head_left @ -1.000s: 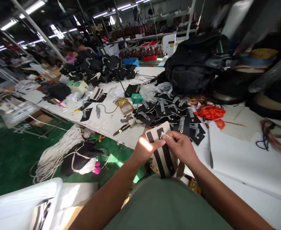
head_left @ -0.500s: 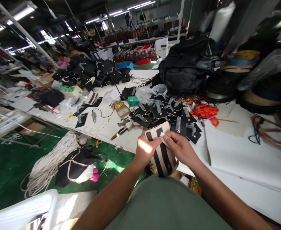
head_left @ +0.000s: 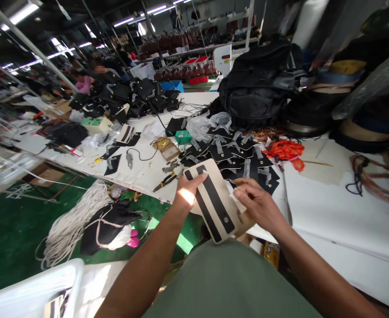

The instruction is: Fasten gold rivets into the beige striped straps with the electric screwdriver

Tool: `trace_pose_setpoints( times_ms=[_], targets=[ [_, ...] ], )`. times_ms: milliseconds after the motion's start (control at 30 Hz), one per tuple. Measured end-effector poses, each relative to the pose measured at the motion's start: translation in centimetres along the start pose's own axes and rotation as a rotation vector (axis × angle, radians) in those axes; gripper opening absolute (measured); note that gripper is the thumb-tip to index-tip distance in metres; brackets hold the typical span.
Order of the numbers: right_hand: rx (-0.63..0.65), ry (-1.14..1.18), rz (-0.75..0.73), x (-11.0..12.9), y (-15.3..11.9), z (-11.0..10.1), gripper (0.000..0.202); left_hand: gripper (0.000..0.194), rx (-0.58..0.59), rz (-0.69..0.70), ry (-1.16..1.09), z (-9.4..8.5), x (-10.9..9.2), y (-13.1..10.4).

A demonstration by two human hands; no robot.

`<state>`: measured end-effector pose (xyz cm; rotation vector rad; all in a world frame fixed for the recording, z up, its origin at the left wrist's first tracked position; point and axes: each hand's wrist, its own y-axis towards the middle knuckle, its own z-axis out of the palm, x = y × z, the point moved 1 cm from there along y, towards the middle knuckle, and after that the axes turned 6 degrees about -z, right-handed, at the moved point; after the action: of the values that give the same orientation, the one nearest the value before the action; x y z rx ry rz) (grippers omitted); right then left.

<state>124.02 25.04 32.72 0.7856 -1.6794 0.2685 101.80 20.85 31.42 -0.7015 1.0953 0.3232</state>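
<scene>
My left hand (head_left: 188,189) grips the upper left edge of a beige panel (head_left: 207,204), its thumb lying across the front. Two black stripes run down the panel, and a round pale stud (head_left: 226,219) sits low on one of them. To the right of the panel, my right hand (head_left: 259,204) is closed in a pinch on a thin white piece (head_left: 231,187), whose exact kind I cannot make out. Just beyond the hands lies a pile of black flaps (head_left: 219,152) with clear plastic wrapping and small gold fittings.
Pliers (head_left: 164,181) and an open box of gold parts (head_left: 167,148) lie on the white table (head_left: 333,221). A black bag (head_left: 261,88) and orange material (head_left: 284,152) are farther right. White cord (head_left: 71,225) lies on the green floor, near a white bin (head_left: 48,278).
The panel has turned to show more of its striped face. My left hand has moved left along its edge, while my right hand has drawn away to the right with the white piece.
</scene>
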Motion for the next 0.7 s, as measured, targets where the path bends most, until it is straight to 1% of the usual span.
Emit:
trace_pose_setpoints(
  times_ms=[33,100,133,167,200,233,300,333,367,433,533,633,700],
  targets=[
    [0.012,0.020,0.048,-1.1,0.1,-0.3,0.035,0.051,0.044,-0.029,-0.026,0.2,0.0,-0.3],
    [0.150,0.105,0.144,-2.9,0.1,-0.4,0.038,0.048,0.123,-0.080,-0.043,0.7,0.3,-1.0],
    [0.210,0.159,0.198,-3.4,-0.1,-0.3,0.040,0.046,0.135,-0.094,-0.037,0.9,0.5,-1.4],
    [0.237,0.210,0.249,-3.7,-0.2,-0.1,0.041,0.043,0.129,-0.096,-0.020,1.1,0.7,-1.7],
    [0.224,0.248,0.292,-3.8,-0.4,0.1,0.042,0.042,0.110,-0.076,0.011,1.1,0.9,-2.1],
    [0.176,0.270,0.321,-3.8,-0.5,0.3,0.042,0.041,0.082,-0.034,0.058,1.1,1.1,-2.5],
    [0.053,0.264,0.322,-3.5,-0.5,0.5,0.042,0.040,0.045,0.076,0.178,0.9,1.4,-3.3],
    [0.004,0.245,0.303,-3.4,-0.4,0.5,0.041,0.040,0.058,0.108,0.228,0.7,1.6,-3.8],
    [-0.040,0.219,0.277,-3.3,-0.2,0.5,0.041,0.040,0.084,0.105,0.253,0.6,1.8,-4.3],
    [-0.112,0.165,0.222,-3.1,0.3,0.3,0.039,0.040,0.160,0.006,0.217,0.4,2.5,-5.3],
    [-0.194,0.139,0.181,-3.2,0.8,0.1,0.037,0.047,0.251,-0.190,0.043,0.6,3.6,-6.5],
    [-0.230,0.144,0.180,-3.4,1.0,0.4,0.035,0.054,0.332,-0.338,-0.098,1.2,4.6,-7.4],
    [-0.222,0.134,0.180,-3.6,1.1,0.5,0.034,0.054,0.356,-0.385,-0.107,1.5,5.2,-7.6]
  ],
)
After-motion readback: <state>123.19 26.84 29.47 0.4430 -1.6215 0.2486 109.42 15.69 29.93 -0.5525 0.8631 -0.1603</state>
